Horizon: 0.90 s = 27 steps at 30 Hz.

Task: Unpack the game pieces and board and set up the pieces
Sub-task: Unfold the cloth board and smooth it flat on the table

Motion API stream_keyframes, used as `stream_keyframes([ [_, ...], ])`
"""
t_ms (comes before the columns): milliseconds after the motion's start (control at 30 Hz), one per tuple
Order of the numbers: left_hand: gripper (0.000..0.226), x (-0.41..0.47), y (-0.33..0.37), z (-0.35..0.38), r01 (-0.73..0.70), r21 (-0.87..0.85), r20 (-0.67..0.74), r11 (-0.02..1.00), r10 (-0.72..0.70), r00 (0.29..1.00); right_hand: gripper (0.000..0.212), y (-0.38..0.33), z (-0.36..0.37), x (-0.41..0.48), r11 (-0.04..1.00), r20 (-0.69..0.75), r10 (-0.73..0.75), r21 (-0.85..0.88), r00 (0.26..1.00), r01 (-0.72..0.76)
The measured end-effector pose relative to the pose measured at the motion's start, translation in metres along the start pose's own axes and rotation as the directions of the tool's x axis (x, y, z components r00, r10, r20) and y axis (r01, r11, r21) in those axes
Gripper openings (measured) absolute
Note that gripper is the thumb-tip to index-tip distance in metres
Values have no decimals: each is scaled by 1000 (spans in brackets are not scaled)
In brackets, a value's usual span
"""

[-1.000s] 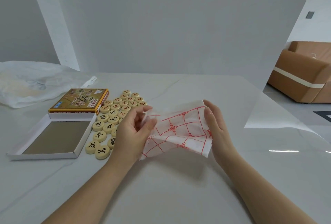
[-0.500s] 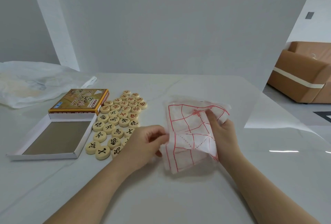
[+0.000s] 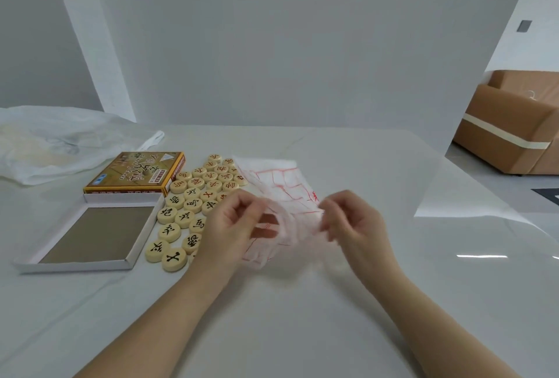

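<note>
Thin red-lined paper board (image 3: 281, 193), folded a second ago, is now opening between the pinching left hand (image 3: 233, 226) and right hand (image 3: 354, 223), seemingly crumpled, right of the wooden pieces (image 3: 193, 205) on the counter (image 3: 302, 302).

Glossy white marble-look table (image 3: 302, 317): open white cardboard box tray (image 3: 90, 235), yellow-brown printed box lid (image 3: 133, 173) behind it, round cream wooden game pieces (image 3: 193, 211) beside, crumpled white plastic bag (image 3: 54, 141) far left.

I see a home: a brown sofa (image 3: 511, 129) sits in the next room, past bare white walls (image 3: 272, 39) and my white worktop (image 3: 302, 302).
</note>
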State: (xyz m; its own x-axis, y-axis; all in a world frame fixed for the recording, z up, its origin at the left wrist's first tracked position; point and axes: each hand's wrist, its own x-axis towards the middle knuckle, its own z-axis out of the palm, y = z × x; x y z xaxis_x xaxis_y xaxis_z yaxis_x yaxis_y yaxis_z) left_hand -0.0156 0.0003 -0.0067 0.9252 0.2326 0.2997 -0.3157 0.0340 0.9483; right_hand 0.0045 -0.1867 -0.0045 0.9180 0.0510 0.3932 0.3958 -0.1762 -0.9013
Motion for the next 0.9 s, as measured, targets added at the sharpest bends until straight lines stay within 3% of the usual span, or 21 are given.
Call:
stream_keyframes([
  [33, 14, -3, -1, 4, 33, -23, 79, 999, -31, 996, 4, -2, 5, -4, 1000, 131, -3, 16, 991, 1],
  [67, 13, -6, -2, 7, 62, -41, 150, 997, -55, 987, 13, -1, 10, -6, 1000, 220, 1, -6, 976, 1],
  [133, 10, -10, -2, 12, 102, -64, 222, 993, -86, 971, 20, 1, 16, -8, 999, 292, 36, -43, 956, -25],
  [300, 22, -4, -5, 9, 177, -126, 123, 976, -162, 979, 13, 1, 6, 0, 987, 180, 131, 68, 975, -145],
  [433, 17, 2, -6, 3, 262, -308, 48, 915, -260, 964, 15, 7, 1, 8, 967, 78, 211, 129, 974, -220],
  [533, 26, 3, -5, 0, 246, -221, -19, 944, -256, 966, 21, 14, -2, 11, 975, -81, 218, 61, 973, -213],
  [667, 23, 1, -1, -3, 176, -4, -174, 984, -174, 969, 29, 16, -15, 14, 988, -207, 153, -3, 966, -157],
  [767, 37, -1, 2, -5, 83, 74, -229, 994, -64, 971, 32, 12, -20, 16, 985, -288, 148, 126, 946, -116],
  [900, 19, -1, 13, -8, -94, -65, -302, 993, 70, 951, 29, 7, -26, 11, 968, -359, -61, 204, 931, 143],
])
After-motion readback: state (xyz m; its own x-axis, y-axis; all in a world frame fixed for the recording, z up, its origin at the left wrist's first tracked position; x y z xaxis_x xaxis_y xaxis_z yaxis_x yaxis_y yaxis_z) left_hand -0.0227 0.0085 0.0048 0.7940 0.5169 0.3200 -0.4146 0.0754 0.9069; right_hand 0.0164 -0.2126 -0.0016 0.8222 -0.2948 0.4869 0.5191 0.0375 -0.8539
